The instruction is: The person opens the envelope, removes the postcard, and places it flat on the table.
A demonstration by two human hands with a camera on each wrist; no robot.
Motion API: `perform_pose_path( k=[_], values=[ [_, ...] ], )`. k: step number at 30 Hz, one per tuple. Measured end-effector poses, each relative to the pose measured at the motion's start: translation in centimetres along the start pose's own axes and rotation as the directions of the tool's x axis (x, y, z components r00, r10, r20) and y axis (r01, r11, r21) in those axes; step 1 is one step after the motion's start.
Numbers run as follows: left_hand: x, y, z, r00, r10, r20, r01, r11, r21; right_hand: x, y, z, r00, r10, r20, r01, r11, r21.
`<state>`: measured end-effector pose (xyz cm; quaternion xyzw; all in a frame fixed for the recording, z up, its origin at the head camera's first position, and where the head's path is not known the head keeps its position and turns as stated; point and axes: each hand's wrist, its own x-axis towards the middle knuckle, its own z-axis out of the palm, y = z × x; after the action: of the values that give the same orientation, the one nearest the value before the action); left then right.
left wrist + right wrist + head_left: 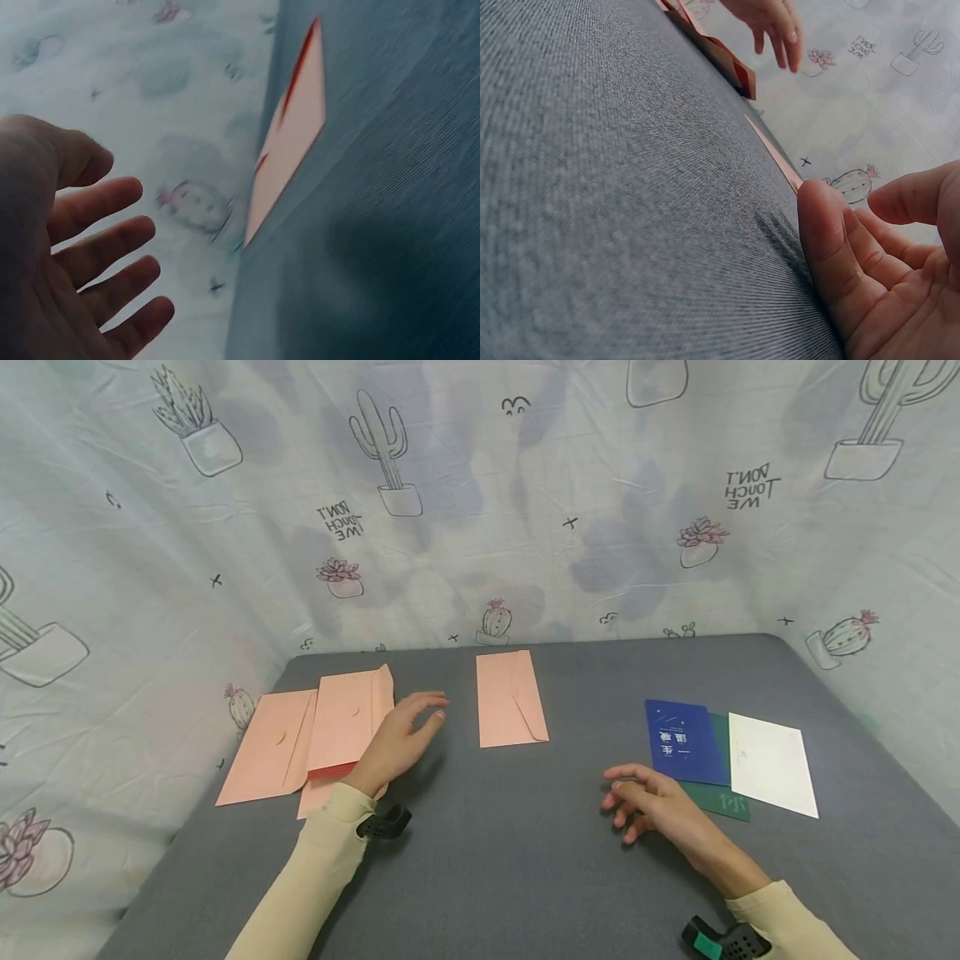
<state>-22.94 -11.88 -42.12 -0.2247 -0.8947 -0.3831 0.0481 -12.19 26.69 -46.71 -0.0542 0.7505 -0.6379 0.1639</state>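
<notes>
My left hand (400, 743) hovers over the table beside a pile of pink envelopes (341, 710), its fingers relaxed and holding nothing. In the left wrist view the same hand (112, 240) has its fingers loosely spread. A single pink envelope (510, 702) lies flat to the right of it, near the back of the table. My right hand (652, 806), empty and with loosely bent fingers, is low over the table just left of the cards. There a blue card (684, 743) with white lettering overlaps a green card (716, 800), and a white card (772, 764) lies against their right side.
Another pink envelope (262, 747) lies at the far left, partly under the pile. Red shows at the pile's lower edge. A patterned curtain (480, 510) hangs around the grey table (525, 877). Each wrist wears a black strap device (384, 822).
</notes>
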Motion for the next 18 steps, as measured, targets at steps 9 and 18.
perform_pose_path(
  k=[9, 18],
  values=[
    [-0.1, 0.5, 2.9, 0.986, 0.024, 0.167, -0.031, 0.999, 0.039, 0.0, 0.0, 0.0, 1.000, 0.014, -0.004, -0.014, 1.000, -0.003],
    [-0.5, 0.7, 4.3, 0.954, 0.008, 0.300, -0.034, 0.996, 0.081, 0.1, -0.1, 0.0, 1.000, 0.010, -0.002, -0.010, 1.000, 0.009]
  ],
)
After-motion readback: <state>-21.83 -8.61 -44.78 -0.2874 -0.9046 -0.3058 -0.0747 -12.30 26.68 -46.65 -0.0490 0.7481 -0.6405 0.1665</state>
